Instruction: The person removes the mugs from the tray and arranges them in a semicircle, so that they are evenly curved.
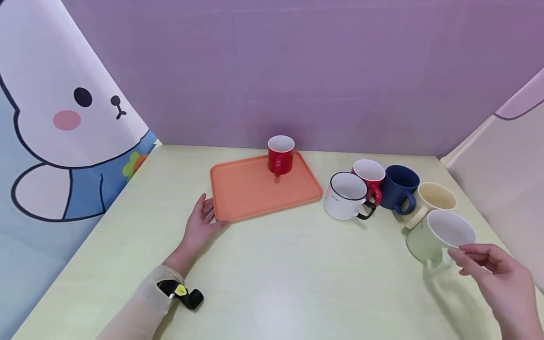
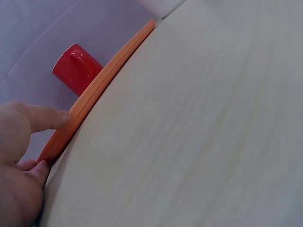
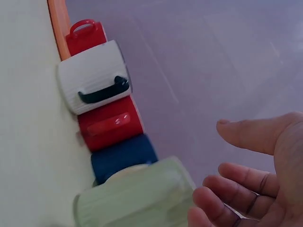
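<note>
An orange tray lies on the table with a red mug standing near its back right corner. My left hand holds the tray's front left corner; in the left wrist view the thumb lies on the rim and other fingers touch near the corner. My right hand is beside the handle of a light green mug at the right. In the right wrist view its thumb and fingers are apart, with nothing held between them.
A white mug with a black rim, a second red mug, a dark blue mug and a cream mug stand close together right of the tray. A purple backdrop rises behind the table.
</note>
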The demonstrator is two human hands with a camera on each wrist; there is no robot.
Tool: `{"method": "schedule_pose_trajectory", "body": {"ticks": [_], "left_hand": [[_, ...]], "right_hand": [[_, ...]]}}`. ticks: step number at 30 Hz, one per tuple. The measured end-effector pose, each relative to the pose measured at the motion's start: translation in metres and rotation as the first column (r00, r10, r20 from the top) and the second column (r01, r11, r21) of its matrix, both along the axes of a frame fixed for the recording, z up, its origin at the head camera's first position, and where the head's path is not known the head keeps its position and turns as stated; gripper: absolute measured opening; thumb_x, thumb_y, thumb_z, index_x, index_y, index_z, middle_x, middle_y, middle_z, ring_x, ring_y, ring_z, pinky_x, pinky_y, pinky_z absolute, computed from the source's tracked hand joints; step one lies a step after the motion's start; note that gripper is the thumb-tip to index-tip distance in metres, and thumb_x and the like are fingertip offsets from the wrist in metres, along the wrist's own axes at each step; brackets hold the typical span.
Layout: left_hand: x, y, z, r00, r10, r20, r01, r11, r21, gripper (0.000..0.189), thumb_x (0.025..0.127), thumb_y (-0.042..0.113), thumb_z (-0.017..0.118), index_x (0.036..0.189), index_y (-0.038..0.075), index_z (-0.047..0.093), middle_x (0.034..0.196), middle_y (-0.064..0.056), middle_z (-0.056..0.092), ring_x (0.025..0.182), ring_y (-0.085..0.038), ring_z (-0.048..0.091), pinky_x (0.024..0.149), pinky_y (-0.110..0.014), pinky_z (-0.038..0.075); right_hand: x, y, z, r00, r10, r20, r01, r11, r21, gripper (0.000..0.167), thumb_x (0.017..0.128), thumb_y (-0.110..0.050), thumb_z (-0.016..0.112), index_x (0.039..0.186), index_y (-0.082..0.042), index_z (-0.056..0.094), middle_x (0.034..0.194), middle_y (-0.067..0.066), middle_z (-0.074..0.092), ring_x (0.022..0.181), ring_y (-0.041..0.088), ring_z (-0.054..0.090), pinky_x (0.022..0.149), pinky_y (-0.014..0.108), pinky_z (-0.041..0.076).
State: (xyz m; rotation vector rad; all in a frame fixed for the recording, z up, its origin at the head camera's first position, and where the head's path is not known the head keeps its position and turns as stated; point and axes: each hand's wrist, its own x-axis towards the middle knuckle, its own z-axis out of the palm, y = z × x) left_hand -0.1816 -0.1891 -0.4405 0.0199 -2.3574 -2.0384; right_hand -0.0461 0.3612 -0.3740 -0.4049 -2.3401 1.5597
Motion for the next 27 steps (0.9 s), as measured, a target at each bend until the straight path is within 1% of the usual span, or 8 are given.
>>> {"method": "schedule_pose_trajectory", "body": {"ticks": [2, 5, 8, 13, 17, 19, 23, 27], "left_hand": [[0.0, 0.0, 0.0, 1.0, 0.0, -0.004, 0.0, 1.0, 0.002, 0.103, 0.084, -0.012, 0.07, 0.158, 0.0, -0.001, 0.155, -0.025, 0.028, 0.144, -0.038, 0.031, 0.116, -0.042, 0.033], [-0.001, 0.0, 0.0, 1.0, 0.002, -0.002, -0.002, 1.0, -0.001, 0.103, 0.083, -0.012, 0.07, 0.158, 0.0, 0.0, 0.156, -0.025, 0.028, 0.144, -0.037, 0.031, 0.116, -0.041, 0.033], [-0.001, 0.0, 0.001, 1.0, 0.005, 0.003, -0.005, 1.0, -0.001, 0.103, 0.084, -0.012, 0.07, 0.158, 0.0, 0.0, 0.156, -0.024, 0.028, 0.144, -0.037, 0.031, 0.116, -0.041, 0.033], [-0.001, 0.0, 0.002, 1.0, 0.003, 0.009, -0.003, 1.0, 0.009, 0.104, 0.083, -0.012, 0.07, 0.158, 0.001, -0.001, 0.156, -0.024, 0.028, 0.144, -0.037, 0.031, 0.117, -0.041, 0.033], [0.0, -0.001, 0.001, 1.0, 0.007, 0.014, -0.007, 1.0, 0.006, 0.104, 0.083, -0.012, 0.071, 0.158, 0.001, 0.0, 0.156, -0.024, 0.028, 0.144, -0.037, 0.031, 0.117, -0.041, 0.033], [0.0, -0.001, 0.001, 1.0, 0.009, 0.015, -0.009, 1.0, 0.003, 0.104, 0.083, -0.012, 0.071, 0.158, 0.001, 0.0, 0.156, -0.024, 0.028, 0.144, -0.037, 0.031, 0.116, -0.041, 0.033], [-0.001, -0.002, -0.002, 1.0, 0.006, 0.023, -0.005, 1.0, -0.005, 0.105, 0.083, -0.011, 0.071, 0.159, 0.002, 0.0, 0.156, -0.023, 0.028, 0.144, -0.036, 0.031, 0.116, -0.04, 0.034], [-0.002, -0.002, -0.004, 1.0, 0.005, 0.024, -0.005, 1.0, -0.008, 0.106, 0.082, -0.012, 0.072, 0.159, 0.003, 0.0, 0.156, -0.022, 0.028, 0.144, -0.035, 0.032, 0.115, -0.04, 0.035]], "right_hand": [[-0.003, -0.005, 0.007, 1.0, 0.006, -0.018, -0.005, 0.999, 0.05, 0.012, 0.088, -0.007, 0.075, 0.097, -0.015, 0.074, 0.076, -0.015, 0.071, 0.063, 0.003, 0.062, 0.062, 0.008, 0.046], [-0.009, -0.014, 0.018, 0.996, 0.046, -0.079, -0.043, 0.998, 0.041, 0.015, 0.087, -0.001, 0.074, 0.098, -0.012, 0.074, 0.078, -0.015, 0.071, 0.065, 0.001, 0.063, 0.062, 0.007, 0.047], [-0.016, -0.023, 0.027, 0.991, 0.092, -0.102, -0.086, 0.995, 0.058, 0.016, 0.087, 0.0, 0.074, 0.099, -0.011, 0.073, 0.081, -0.015, 0.071, 0.07, -0.001, 0.064, 0.063, 0.006, 0.049], [-0.029, -0.041, 0.041, 0.977, 0.17, -0.131, -0.149, 0.976, 0.157, 0.015, 0.088, 0.001, 0.073, 0.1, -0.009, 0.072, 0.085, -0.016, 0.07, 0.074, -0.003, 0.065, 0.065, 0.006, 0.051], [-0.043, -0.058, 0.048, 0.958, 0.238, -0.162, -0.197, 0.953, 0.231, 0.012, 0.088, 0.001, 0.073, 0.097, -0.007, 0.07, 0.083, -0.016, 0.069, 0.072, -0.002, 0.064, 0.064, 0.006, 0.051], [-0.051, -0.067, 0.05, 0.951, 0.268, -0.155, -0.22, 0.937, 0.271, 0.01, 0.088, -0.002, 0.074, 0.097, -0.005, 0.069, 0.082, -0.018, 0.068, 0.07, -0.002, 0.064, 0.063, 0.007, 0.051], [-0.066, -0.086, 0.052, 0.939, 0.322, -0.123, -0.266, 0.903, 0.339, 0.016, 0.089, -0.009, 0.075, 0.101, 0.0, 0.067, 0.083, -0.019, 0.067, 0.07, -0.001, 0.064, 0.061, 0.01, 0.051], [-0.079, -0.106, 0.053, 0.922, 0.373, -0.105, -0.315, 0.88, 0.355, 0.017, 0.089, -0.013, 0.076, 0.1, -0.002, 0.068, 0.088, -0.012, 0.067, 0.072, 0.002, 0.064, 0.06, 0.013, 0.052]]}}
